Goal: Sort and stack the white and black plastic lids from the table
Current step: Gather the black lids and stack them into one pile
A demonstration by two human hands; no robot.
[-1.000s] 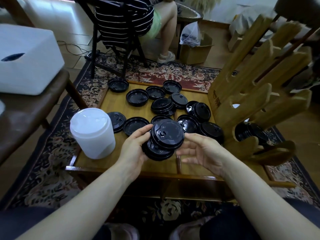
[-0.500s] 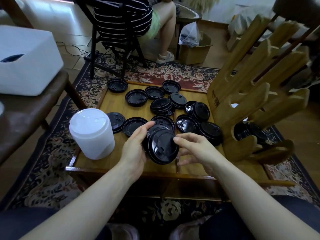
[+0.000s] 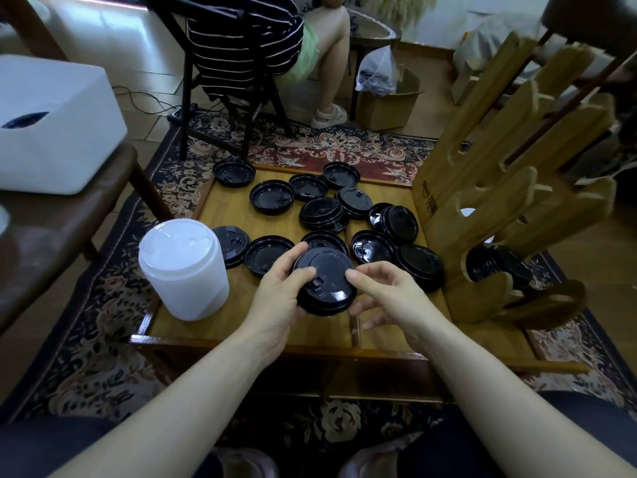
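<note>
The left hand [image 3: 275,298] grips a stack of black lids [image 3: 325,282] while the right hand's [image 3: 389,298] curled fingers pinch its rim.

The wooden rack [image 3: 489,188] hides part of a lid stack [image 3: 496,267], perhaps black.

Small stack of black lids [image 3: 325,282] held above table, loose black lids [image 3: 320,210] scattered behind

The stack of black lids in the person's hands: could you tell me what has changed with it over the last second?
The top lid, held tilted above the black lid stack a second ago, now sits flat on it. The left hand still grips the stack's left side; the right hand has closed in, fingertips on its right edge. The loose lids on the table and the white lid stack have not moved.
</note>
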